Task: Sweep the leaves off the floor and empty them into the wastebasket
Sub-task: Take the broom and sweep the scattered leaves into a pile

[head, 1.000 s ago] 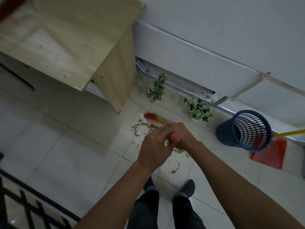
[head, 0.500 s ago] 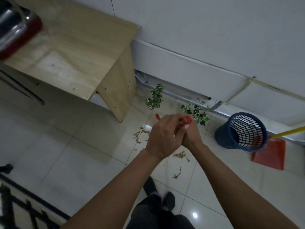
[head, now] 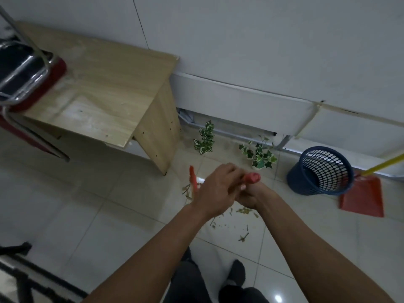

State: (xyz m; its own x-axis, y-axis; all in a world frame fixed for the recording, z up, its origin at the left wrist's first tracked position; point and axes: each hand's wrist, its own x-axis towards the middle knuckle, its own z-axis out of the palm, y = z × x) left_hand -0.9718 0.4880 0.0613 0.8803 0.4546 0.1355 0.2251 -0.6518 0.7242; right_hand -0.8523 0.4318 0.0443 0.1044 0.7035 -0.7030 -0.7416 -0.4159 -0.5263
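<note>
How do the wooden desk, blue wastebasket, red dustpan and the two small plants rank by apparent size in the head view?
1. wooden desk
2. blue wastebasket
3. red dustpan, one corner hidden behind the basket
4. striped plant and ivy plant: too alike to rank

My view is dim and grey, with one small glare spot on the glossy floor point(head: 278, 298) at five o'clock. The chair point(head: 28, 68) at ten o'clock is smeared by motion blur, and straight lines bow near the edges.
</note>
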